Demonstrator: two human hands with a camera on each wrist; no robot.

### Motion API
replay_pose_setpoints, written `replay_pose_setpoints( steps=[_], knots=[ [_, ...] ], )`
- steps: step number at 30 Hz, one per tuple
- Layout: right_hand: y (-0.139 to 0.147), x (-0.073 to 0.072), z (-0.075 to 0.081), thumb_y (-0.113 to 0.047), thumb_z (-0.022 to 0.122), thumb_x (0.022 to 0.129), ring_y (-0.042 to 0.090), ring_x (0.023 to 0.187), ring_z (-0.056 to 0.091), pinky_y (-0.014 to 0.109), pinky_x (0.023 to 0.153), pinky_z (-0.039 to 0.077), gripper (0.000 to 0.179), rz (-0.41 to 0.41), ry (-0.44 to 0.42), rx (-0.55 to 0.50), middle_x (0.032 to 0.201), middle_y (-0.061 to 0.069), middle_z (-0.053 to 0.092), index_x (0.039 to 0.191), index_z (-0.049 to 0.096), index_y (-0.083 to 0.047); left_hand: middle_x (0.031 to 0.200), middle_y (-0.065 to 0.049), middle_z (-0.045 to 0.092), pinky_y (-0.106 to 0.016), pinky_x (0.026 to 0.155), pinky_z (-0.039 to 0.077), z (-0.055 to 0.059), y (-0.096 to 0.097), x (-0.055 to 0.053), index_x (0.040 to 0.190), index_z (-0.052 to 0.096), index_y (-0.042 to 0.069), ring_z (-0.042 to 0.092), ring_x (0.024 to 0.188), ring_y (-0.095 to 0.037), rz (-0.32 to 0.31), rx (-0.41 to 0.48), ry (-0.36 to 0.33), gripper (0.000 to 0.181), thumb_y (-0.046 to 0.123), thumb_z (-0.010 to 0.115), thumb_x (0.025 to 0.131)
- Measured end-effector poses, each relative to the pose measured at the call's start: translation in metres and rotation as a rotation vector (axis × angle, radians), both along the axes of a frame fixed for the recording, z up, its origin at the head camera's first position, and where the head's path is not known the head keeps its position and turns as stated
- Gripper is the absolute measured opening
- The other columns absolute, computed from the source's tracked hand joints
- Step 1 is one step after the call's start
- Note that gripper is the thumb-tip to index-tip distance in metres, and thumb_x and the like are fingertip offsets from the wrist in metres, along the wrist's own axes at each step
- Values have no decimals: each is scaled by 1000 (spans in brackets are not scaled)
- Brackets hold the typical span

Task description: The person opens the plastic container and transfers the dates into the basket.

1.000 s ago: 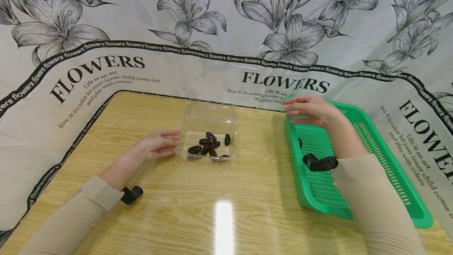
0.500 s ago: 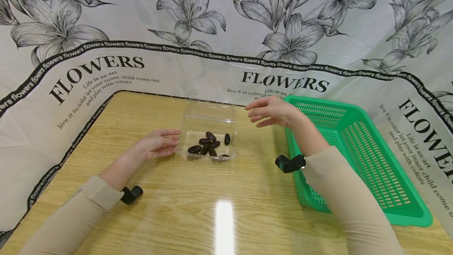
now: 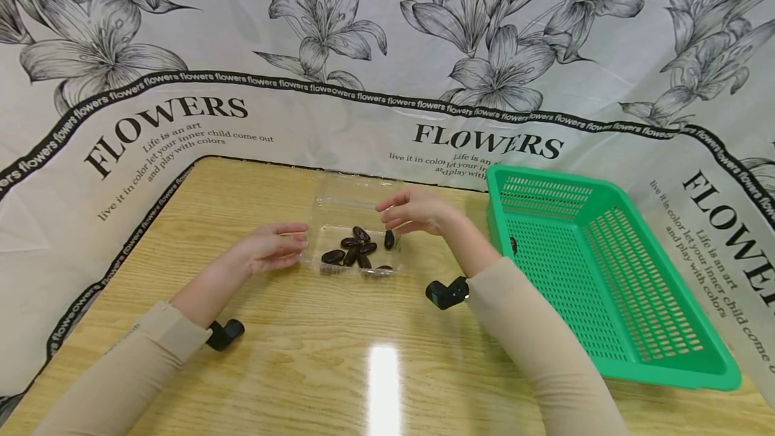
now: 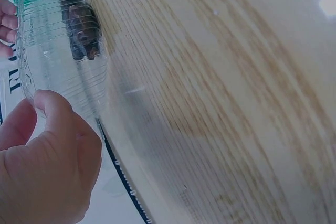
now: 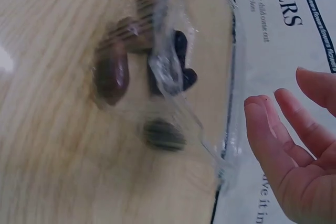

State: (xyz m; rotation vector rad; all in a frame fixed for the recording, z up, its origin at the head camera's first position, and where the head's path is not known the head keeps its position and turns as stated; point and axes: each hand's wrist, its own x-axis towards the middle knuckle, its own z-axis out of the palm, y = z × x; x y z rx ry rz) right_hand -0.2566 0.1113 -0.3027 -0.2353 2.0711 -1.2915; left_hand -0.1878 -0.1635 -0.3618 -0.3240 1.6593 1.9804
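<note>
Dark oval pieces (image 3: 351, 256) lie in a clear box (image 3: 360, 187) on the counter (image 3: 290, 348), the left hand (image 3: 269, 246) pinching its nine-o'clock edge, while the right hand (image 3: 420, 210), its grip loose and bare, hovers at two o'clock, seemingly picking one out, which calls for lowering and pinching.

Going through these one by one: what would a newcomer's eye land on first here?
Most likely the bright green basket on the right of the table, the strongest colour in the head view. Next, the dark ovals clustered in the clear box near the middle, with the left hand at its left side and the right hand at its right. Behind them, the flower-printed cloth fills the background.
</note>
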Motion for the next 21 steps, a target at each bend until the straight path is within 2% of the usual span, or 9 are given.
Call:
replay_pose_setpoints(
  steps=[5,9,14,18,21],
  knots=[
    [-14,-1,-16,1,54,91,31,99,58,42,94,46,40,-11,8,-27,122,30,50,129,47,11,131,-15,38,-20,83,49,0,1,0,144,27,-1,56,87,-10,-3,-2,3,57,-4,50,93],
    [-21,0,-26,1,53,91,32,100,58,42,93,46,37,-18,48,-9,120,28,53,126,49,12,134,-17,36,-22,85,49,1,1,1,144,26,-1,56,87,-10,3,5,0,58,-4,51,92],
    [-29,8,-35,-1,50,93,33,103,56,41,90,48,37,40,151,60,122,24,52,128,48,11,135,-18,36,-22,84,49,1,1,1,144,27,-1,56,86,-10,18,11,-9,58,-4,51,92],
    [-37,12,-42,-2,53,92,31,92,57,37,80,51,35,94,290,195,120,22,55,125,52,8,135,-18,35,-21,83,49,0,1,0,144,26,-1,57,86,-10,17,19,-7,58,-4,51,92],
    [-43,13,-45,-1,55,89,30,97,57,36,79,50,36,134,402,309,119,21,57,124,55,6,135,-18,35,-21,82,49,-1,0,0,144,26,-1,56,87,-10,14,21,-4,58,-4,51,92]
  ],
)
